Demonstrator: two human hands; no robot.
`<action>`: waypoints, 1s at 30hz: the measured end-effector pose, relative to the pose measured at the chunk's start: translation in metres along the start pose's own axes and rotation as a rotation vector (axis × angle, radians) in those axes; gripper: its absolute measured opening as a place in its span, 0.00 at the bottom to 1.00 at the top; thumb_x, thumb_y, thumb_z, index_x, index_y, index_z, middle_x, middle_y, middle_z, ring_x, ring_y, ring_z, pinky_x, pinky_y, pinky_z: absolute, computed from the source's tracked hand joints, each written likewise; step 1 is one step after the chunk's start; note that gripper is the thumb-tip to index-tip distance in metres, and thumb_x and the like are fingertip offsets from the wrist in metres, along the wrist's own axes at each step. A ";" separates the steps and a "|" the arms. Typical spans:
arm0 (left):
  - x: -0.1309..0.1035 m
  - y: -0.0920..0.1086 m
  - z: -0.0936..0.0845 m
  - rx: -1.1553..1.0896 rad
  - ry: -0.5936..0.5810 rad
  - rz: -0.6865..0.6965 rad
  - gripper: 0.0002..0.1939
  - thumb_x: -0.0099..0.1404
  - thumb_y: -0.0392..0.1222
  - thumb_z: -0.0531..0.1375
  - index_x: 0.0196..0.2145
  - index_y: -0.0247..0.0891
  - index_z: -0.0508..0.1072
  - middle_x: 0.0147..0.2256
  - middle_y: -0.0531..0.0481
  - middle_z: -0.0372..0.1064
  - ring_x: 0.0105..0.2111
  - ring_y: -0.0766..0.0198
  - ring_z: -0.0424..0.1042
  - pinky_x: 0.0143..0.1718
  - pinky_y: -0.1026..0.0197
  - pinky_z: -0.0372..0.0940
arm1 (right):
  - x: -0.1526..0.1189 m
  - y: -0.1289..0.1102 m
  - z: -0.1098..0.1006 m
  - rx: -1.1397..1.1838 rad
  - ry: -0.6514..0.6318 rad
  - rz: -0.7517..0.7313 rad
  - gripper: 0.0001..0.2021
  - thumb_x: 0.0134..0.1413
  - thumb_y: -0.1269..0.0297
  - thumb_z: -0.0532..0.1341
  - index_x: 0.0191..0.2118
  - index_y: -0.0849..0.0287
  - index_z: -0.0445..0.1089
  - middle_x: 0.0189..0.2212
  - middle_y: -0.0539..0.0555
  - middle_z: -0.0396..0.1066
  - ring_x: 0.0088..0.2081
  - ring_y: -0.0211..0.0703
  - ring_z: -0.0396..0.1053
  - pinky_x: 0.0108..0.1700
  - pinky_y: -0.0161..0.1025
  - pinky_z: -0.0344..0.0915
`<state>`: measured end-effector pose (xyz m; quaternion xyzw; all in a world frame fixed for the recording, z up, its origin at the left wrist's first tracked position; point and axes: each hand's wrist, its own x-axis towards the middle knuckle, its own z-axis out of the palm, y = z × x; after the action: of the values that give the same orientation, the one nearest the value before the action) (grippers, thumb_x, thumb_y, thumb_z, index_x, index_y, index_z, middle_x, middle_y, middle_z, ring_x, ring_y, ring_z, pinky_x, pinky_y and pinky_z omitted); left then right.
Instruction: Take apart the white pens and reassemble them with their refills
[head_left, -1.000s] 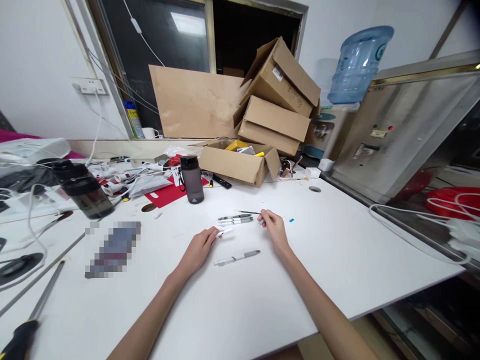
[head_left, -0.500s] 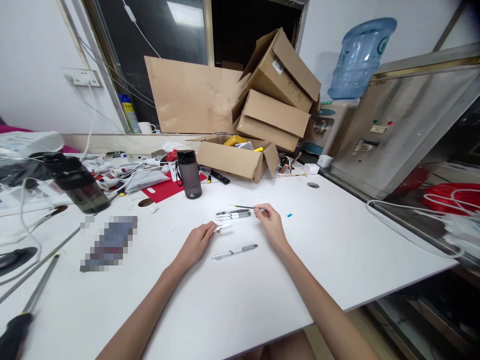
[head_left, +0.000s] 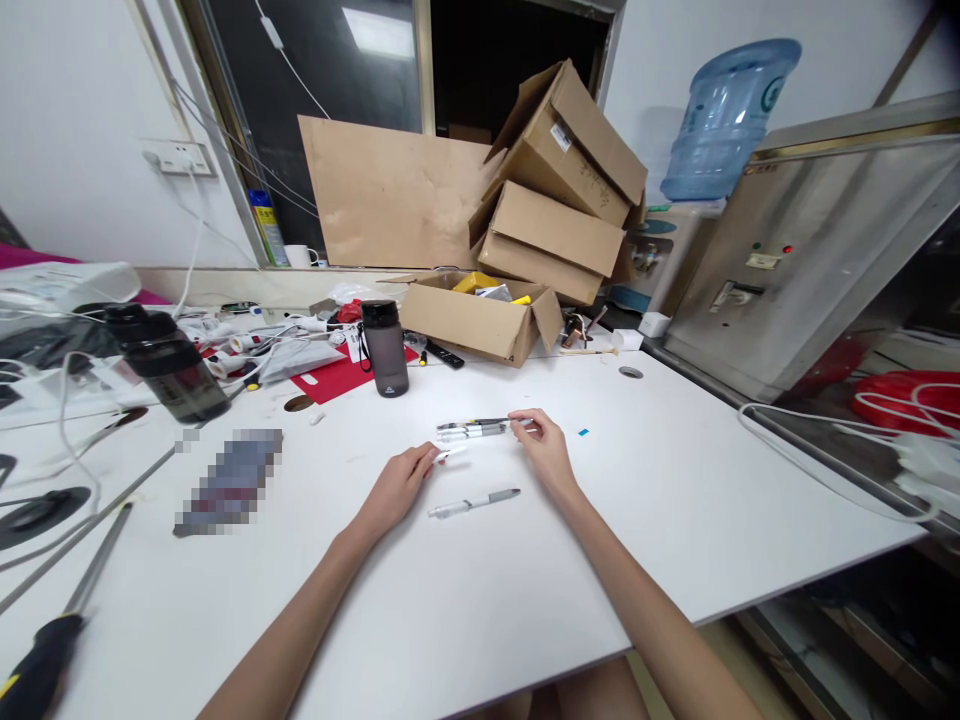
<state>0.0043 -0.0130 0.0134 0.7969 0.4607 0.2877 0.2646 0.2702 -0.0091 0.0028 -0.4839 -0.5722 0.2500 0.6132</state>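
Observation:
My left hand (head_left: pixel 405 482) is closed in a pinch on a white pen part (head_left: pixel 451 454), its free end pointing right. My right hand (head_left: pixel 541 445) pinches the right end of a thin dark pen refill (head_left: pixel 491 421), which has a yellowish tip pointing left. The refill is over or beside several pens (head_left: pixel 469 432) that lie together between the hands; whether it touches them I cannot tell. Nearer to me, a clear and grey pen (head_left: pixel 474 503) lies alone on the white table (head_left: pixel 525 600).
A small blue piece (head_left: pixel 583 432) lies right of my right hand. A dark bottle (head_left: pixel 386 350), a red sheet (head_left: pixel 337 378) and an open cardboard box (head_left: pixel 469 320) stand or lie farther back. At left are a screwdriver (head_left: pixel 52 650), a second bottle (head_left: pixel 169 365) and tangled cables.
The refill in my right hand has come down toward the grouped pens, its tip now level with them. My left hand keeps its pinch on the white pen part. The view has shifted slightly.

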 end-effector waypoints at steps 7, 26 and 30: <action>0.000 -0.001 0.000 -0.011 0.013 0.019 0.20 0.77 0.52 0.44 0.32 0.42 0.65 0.28 0.54 0.63 0.31 0.58 0.64 0.37 0.59 0.57 | 0.000 0.000 0.002 0.022 -0.017 0.022 0.10 0.56 0.57 0.64 0.39 0.55 0.78 0.42 0.56 0.75 0.37 0.46 0.72 0.41 0.42 0.67; 0.002 -0.001 0.001 0.016 0.002 0.014 0.20 0.76 0.53 0.44 0.29 0.43 0.60 0.27 0.54 0.62 0.30 0.58 0.64 0.37 0.60 0.57 | 0.001 -0.003 -0.002 0.052 -0.007 0.036 0.11 0.56 0.56 0.63 0.40 0.55 0.77 0.42 0.55 0.75 0.34 0.43 0.70 0.40 0.41 0.66; 0.002 0.000 0.001 0.022 -0.008 0.008 0.20 0.76 0.53 0.43 0.29 0.43 0.60 0.28 0.53 0.63 0.30 0.57 0.64 0.37 0.59 0.58 | 0.002 -0.005 -0.003 0.050 -0.003 0.041 0.11 0.55 0.57 0.63 0.39 0.56 0.77 0.41 0.55 0.75 0.34 0.44 0.70 0.40 0.40 0.66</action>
<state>0.0059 -0.0113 0.0131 0.8028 0.4595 0.2804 0.2564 0.2718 -0.0106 0.0083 -0.4797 -0.5567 0.2771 0.6191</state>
